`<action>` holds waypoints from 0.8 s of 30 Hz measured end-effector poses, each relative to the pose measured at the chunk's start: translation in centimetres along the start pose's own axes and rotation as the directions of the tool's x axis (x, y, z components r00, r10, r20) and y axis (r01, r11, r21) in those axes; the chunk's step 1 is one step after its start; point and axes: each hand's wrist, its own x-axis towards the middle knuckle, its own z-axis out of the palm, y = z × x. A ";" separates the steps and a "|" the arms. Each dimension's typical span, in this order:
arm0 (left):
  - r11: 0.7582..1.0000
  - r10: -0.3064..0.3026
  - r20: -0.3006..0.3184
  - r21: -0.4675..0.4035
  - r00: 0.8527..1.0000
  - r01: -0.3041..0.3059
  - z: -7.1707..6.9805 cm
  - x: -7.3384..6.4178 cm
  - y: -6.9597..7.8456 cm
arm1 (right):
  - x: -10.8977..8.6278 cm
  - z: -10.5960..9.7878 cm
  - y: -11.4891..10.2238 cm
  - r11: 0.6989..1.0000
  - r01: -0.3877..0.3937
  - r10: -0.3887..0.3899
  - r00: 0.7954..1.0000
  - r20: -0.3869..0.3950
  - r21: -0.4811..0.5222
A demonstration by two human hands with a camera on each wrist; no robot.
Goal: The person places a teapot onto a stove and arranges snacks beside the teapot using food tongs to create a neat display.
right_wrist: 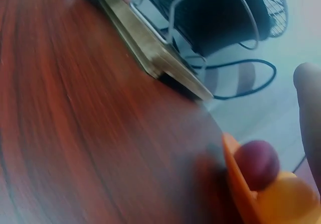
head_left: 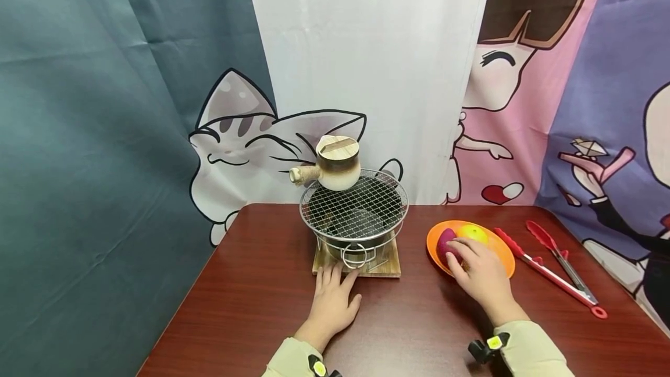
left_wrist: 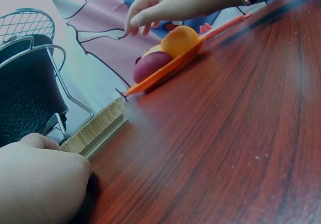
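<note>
Right hand [head_left: 481,275] fingers curl, seemingly touching the smooth purple fruit [head_left: 446,244]; left hand [head_left: 332,301] lies flat, empty.

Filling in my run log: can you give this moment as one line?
left hand flat on table by grill board | right hand over purple fruit on orange plate | tongs untouched

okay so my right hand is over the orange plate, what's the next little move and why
Probably curl the right hand around the purple fruit and lift it. The fingers hover just above it on the orange plate, apparently not yet gripping, while the left hand rests by the grill's wooden base.
</note>
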 end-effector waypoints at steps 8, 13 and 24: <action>1.000 0.001 -0.004 -0.003 1.000 -0.001 0.0 0.0 0.0 | -0.1 -2.2 2.7 0.998 -0.019 0.016 0.999 -0.048 -0.052; 1.000 0.003 0.005 -0.004 1.000 -0.003 -0.1 0.0 0.1 | -0.8 -3.5 4.3 0.995 -0.055 0.051 0.997 -0.053 -0.086; 1.000 -0.003 0.015 -0.013 1.000 0.003 -0.3 0.0 0.2 | -2.8 -5.4 8.0 0.976 -0.154 0.159 0.987 0.019 -0.154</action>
